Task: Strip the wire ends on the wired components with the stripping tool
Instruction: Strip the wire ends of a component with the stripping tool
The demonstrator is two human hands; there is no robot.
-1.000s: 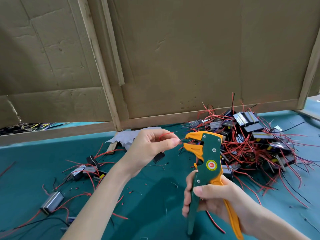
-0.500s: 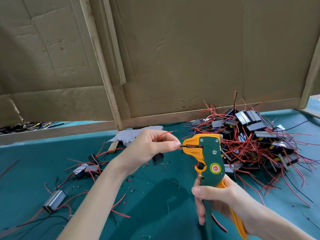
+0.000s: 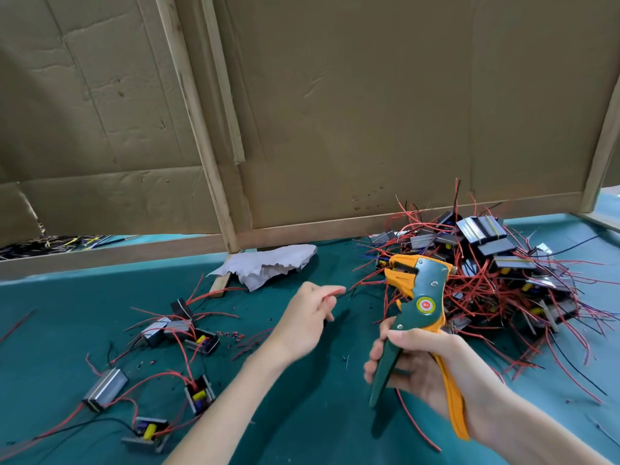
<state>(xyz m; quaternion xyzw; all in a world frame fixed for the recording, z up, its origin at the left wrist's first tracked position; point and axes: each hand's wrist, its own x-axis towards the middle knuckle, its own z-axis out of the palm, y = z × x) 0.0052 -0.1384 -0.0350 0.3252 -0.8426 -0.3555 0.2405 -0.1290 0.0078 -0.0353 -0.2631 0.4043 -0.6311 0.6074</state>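
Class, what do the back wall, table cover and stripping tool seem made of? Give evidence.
Back wall: matte brown cardboard, creased and dented. Table cover: teal, matte, perhaps cloth or rubber mat. Stripping tool: smooth green and orange body, likely plastic.

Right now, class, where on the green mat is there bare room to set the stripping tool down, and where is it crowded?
Bare green mat lies between the left forearm and the right hand gripping the stripping tool. Crowded: the heap of wired components at right, the scattered components at left.
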